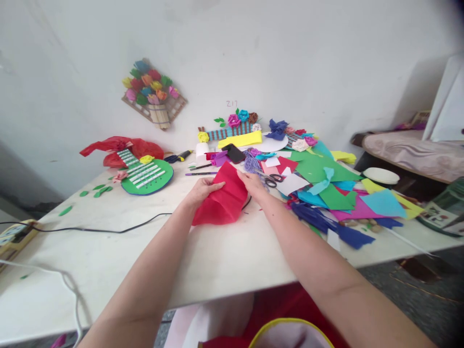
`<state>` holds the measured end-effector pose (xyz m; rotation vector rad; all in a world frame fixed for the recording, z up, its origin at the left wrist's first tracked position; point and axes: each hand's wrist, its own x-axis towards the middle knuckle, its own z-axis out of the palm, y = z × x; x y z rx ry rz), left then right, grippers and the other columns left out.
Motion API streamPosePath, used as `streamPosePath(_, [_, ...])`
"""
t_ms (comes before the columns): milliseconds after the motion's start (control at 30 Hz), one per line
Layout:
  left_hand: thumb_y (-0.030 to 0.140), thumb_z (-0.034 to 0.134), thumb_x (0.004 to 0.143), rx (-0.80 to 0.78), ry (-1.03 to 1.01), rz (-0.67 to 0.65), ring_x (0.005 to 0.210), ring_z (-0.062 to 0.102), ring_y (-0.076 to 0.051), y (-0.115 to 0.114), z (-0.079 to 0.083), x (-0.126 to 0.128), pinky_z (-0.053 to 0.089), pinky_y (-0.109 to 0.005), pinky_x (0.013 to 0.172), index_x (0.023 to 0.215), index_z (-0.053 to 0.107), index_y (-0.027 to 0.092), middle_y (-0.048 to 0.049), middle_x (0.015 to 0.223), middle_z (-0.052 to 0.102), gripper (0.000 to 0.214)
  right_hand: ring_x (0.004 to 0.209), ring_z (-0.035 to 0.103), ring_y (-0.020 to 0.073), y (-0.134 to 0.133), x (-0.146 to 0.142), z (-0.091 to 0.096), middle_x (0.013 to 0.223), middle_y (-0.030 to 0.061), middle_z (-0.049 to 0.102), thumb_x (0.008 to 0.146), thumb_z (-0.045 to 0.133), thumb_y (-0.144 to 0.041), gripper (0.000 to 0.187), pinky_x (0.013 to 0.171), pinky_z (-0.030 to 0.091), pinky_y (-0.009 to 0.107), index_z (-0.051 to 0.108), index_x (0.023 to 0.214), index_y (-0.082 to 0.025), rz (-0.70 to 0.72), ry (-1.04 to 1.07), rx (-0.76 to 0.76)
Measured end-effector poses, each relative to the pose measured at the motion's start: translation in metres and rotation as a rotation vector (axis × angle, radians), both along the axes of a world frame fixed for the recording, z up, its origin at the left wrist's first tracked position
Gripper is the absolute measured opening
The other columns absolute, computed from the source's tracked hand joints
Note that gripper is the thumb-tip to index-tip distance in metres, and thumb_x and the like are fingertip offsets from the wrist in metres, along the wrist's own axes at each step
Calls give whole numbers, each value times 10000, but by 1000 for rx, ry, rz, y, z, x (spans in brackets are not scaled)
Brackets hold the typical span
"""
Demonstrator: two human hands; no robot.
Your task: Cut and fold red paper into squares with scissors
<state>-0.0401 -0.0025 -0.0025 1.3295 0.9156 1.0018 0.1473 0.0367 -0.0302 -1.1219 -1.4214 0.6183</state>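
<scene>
A creased sheet of red crepe paper (225, 200) is held up just above the white table, between both hands. My left hand (204, 191) pinches its left side, thumb on the front and fingers partly hidden. At the upper right edge, my right hand (252, 185) grips the same sheet, with its fingertips partly behind the paper. Right beside my right hand lie dark-handled scissors (272, 180) and a bundle of purple yarn (253, 162). Behind the sheet are a black phone (234, 153) and a purple pen (201, 173).
Colored paper sheets (322, 166) and blue crepe paper (315, 217) cover the table's right side. A green guitar-shaped craft (148, 175) lies on the left, with a red plastic bag (119, 150) behind it. A black cable (108, 231) crosses the table (137, 261) towards a power strip (16, 239).
</scene>
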Motion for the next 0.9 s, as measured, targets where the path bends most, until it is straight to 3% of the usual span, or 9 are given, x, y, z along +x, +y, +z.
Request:
streamPosePath(133, [398,752,580,32,-39,92,608,621,-178,4,-1,-3,490,-298,624,769,674,134,-65,710,680,335,796,598,179,-1,2,4,1063,88,611,770,532,-429,437,770,471,340,583,1142,-206,-53,-181,170])
streamPosePath(233, [386,760,570,82,-52,158,587,605,-153,9,-4,-5,479,-269,610,734,666,130,-53,695,673,319,984,565,209,-10,-1,11,1210,109,524,754,575,-429,482,860,454,345,557,1184,-211,45,-329,398])
streamPosePath(333, [402,758,567,120,-52,168,625,616,-163,13,-5,-6,484,-281,647,755,671,125,-57,717,676,346,1101,513,232,-18,-6,13,1205,95,540,716,634,-414,475,914,433,360,586,1149,-225,138,-487,484])
streamPosePath(500, [456,737,579,163,-46,177,687,632,-197,13,-5,-3,494,-304,665,839,682,133,-61,754,682,418,970,591,214,-18,-12,6,1043,82,651,812,518,-307,261,878,439,353,664,1012,-224,140,-536,450])
streamPosePath(667, [459,754,553,194,-6,202,691,630,-204,12,-6,-1,494,-292,639,800,681,124,-66,764,686,423,851,616,187,-15,-13,6,928,55,686,846,440,-327,277,788,440,296,690,895,-218,117,-412,382])
streamPosePath(900, [413,758,559,186,30,143,588,610,-160,12,-5,-7,496,-260,566,744,673,123,-46,693,678,354,630,502,164,-1,9,16,629,17,568,797,428,-369,288,649,391,276,615,707,-169,-92,-201,162])
